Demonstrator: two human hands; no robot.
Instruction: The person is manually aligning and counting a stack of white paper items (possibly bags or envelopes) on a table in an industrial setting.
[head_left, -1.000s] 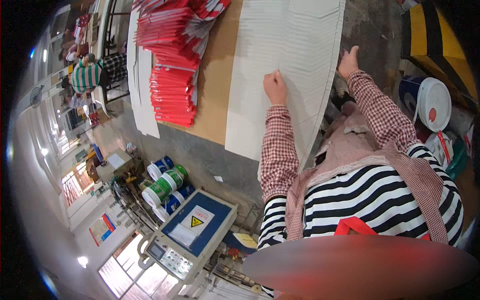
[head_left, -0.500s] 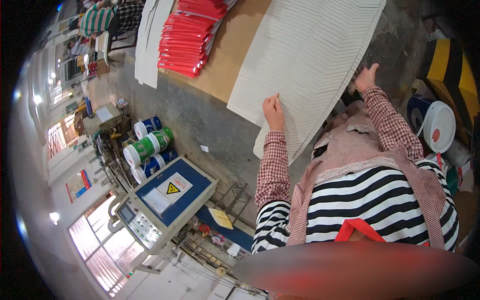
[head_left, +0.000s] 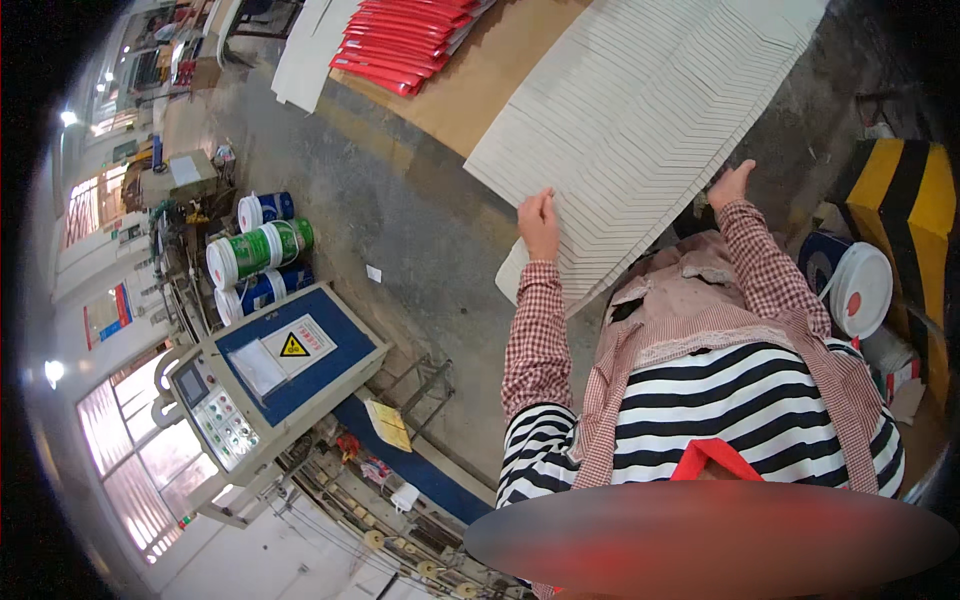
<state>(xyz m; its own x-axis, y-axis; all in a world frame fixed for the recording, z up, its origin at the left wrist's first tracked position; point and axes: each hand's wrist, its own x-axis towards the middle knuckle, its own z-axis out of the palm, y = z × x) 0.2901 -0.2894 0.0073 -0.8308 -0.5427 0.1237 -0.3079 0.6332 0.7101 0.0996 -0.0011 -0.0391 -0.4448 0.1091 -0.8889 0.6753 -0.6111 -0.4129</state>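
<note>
A long fanned-out stack of white sheets [head_left: 640, 130], perhaps thin card, slopes from the far right down toward my body. Its overlapping edges make many close lines. At the left edge of the stack, my left hand [head_left: 540, 225] is closed, with its fingertips pinching the sheets' border. My right hand [head_left: 732, 187] is at the opposite, right edge; its thumb stands away from the other fingers, which point toward the sheets and are partly hidden. That hand appears to touch the edge without gripping it.
Brown board [head_left: 440, 110] lies under the sheets, with a pile of red packets [head_left: 405, 45] on it. A machine with a control panel [head_left: 222, 420] stands at left, near paint-type buckets [head_left: 245, 255]. To my right are a white-lidded bucket [head_left: 862, 290] and a yellow-black striped barrier [head_left: 900, 210].
The whole view has shifted, so the machine and buckets sit further left and the red packets higher. Both hands stay at the sheets' edges; the right hand's fingers have shifted slightly.
</note>
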